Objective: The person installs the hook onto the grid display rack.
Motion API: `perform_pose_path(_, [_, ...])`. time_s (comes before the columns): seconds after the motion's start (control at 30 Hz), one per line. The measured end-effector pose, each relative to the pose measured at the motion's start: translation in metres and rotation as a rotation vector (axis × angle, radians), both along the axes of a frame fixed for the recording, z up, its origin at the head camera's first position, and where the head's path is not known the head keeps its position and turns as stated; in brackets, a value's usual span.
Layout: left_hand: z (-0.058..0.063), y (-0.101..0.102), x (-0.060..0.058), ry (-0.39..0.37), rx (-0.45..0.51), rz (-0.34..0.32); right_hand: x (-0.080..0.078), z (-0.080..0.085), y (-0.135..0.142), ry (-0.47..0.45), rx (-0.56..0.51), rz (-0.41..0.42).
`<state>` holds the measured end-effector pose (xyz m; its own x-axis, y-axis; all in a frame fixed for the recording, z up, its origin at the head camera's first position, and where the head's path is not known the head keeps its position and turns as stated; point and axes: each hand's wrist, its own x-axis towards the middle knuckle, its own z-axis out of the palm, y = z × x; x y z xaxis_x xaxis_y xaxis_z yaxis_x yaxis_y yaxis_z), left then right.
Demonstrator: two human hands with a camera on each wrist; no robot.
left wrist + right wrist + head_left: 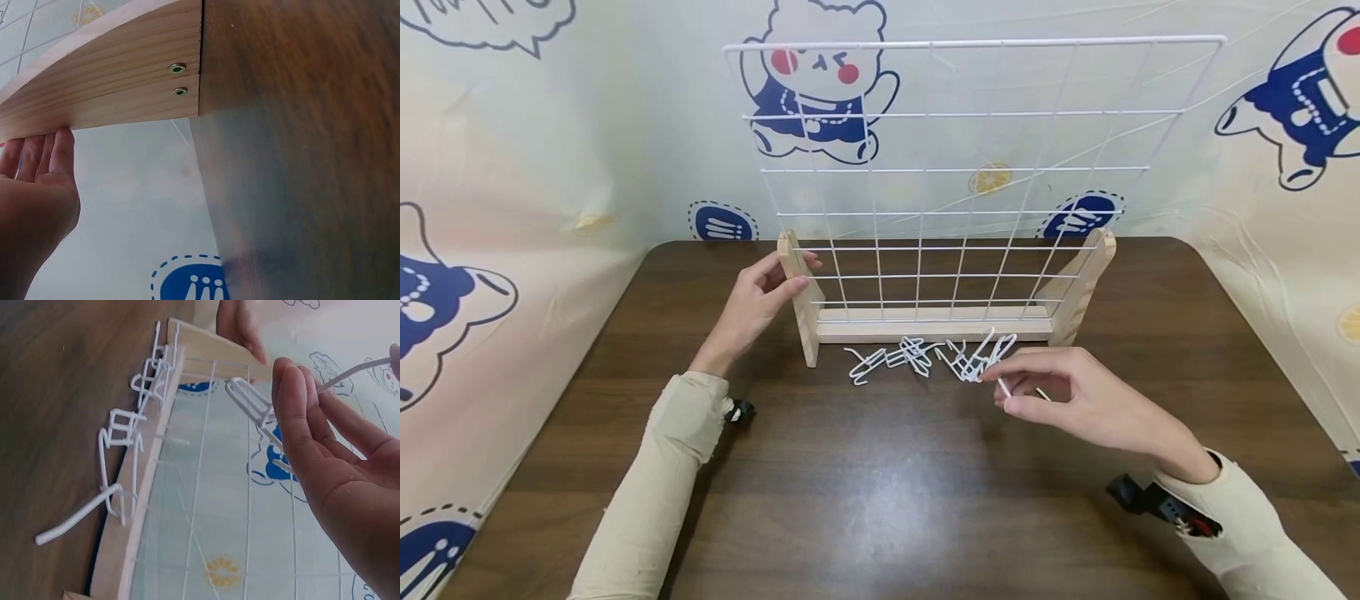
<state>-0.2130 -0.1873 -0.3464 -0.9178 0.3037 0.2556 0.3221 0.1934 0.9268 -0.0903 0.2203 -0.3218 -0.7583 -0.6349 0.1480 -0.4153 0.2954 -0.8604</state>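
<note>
A white wire grid [955, 167] stands upright in a wooden stand [936, 327] on the table. My left hand [752, 304] grips the stand's left side panel [125, 75], thumb on the near side and fingers partly hidden behind it. In front of the stand, at the right, my right hand [1067, 396] pinches a white wire hook [247, 403] between thumb and fingers; part of the hook is hidden by the fingers. Several more white wire hooks [912, 357] lie in a tangled row along the stand's front, just left of the right hand.
The brown table [850, 483] has rounded back corners. Behind it hangs a printed curtain [647, 125] with cartoon figures, close behind the grid. The stand's right side panel [1082, 287] rises beyond the right hand.
</note>
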Motion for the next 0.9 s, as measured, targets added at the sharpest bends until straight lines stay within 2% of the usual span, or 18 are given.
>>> perform_pose_path(0.43, [0.001, 0.001, 0.000, 0.000, 0.013, 0.003, -0.004, 0.011, 0.014, 0.175, 0.045, -0.145])
perform_pose_path(0.9, [0.000, -0.001, 0.000, -0.007, 0.023, -0.005, -0.002, 0.027, 0.028, 0.243, -0.071, -0.204])
